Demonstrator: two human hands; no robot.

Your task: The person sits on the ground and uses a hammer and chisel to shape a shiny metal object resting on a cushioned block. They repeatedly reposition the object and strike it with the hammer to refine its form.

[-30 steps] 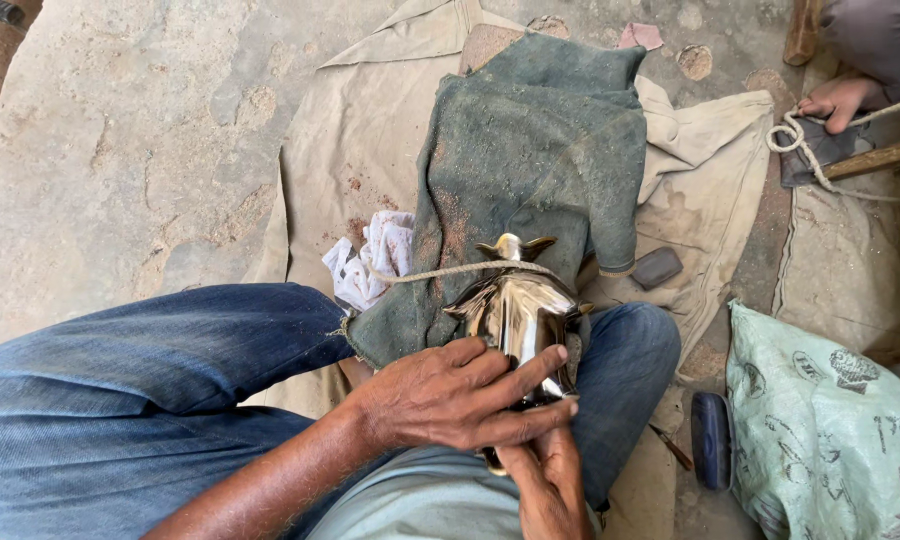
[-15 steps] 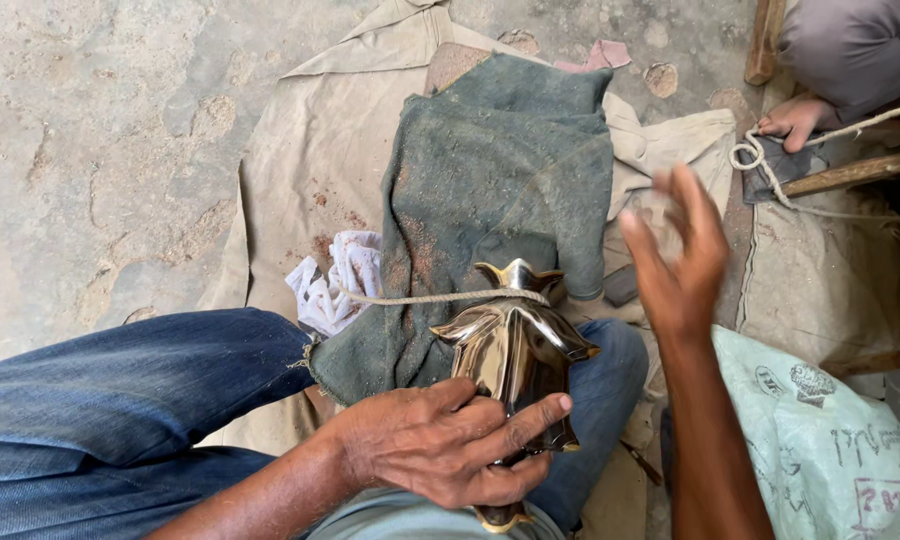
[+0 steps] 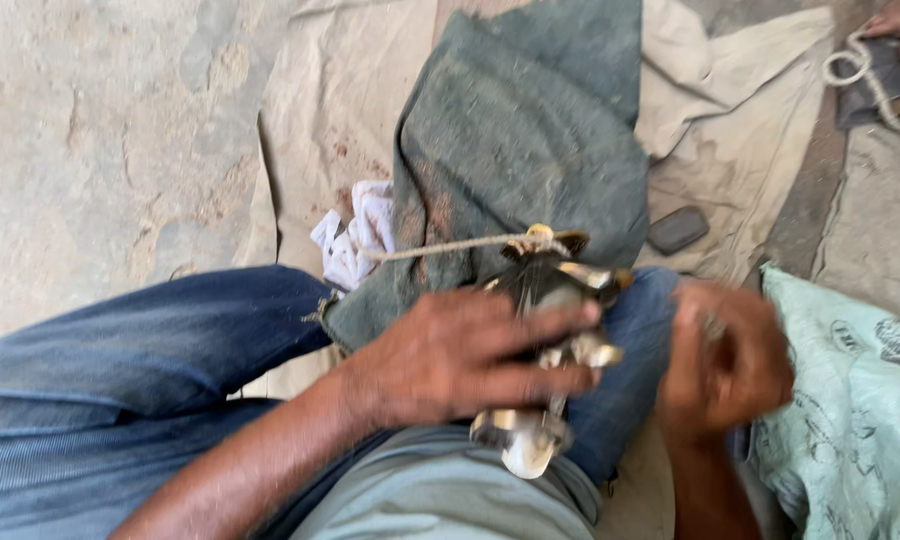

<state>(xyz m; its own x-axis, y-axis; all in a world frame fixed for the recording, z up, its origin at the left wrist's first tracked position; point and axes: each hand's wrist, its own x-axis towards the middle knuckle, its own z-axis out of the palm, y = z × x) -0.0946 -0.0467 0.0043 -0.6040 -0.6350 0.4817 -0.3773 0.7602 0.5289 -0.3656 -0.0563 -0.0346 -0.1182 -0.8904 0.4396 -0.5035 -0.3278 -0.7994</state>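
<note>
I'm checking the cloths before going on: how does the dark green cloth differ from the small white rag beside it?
The dark green cloth is large and spread flat from the lap out over the tan sheet; the small white rag is crumpled into a bunch. The green cloth lies under the metal piece that the left hand holds; the white rag sits clear at its left edge. Both look soiled and rest on the tan sheet.
</note>
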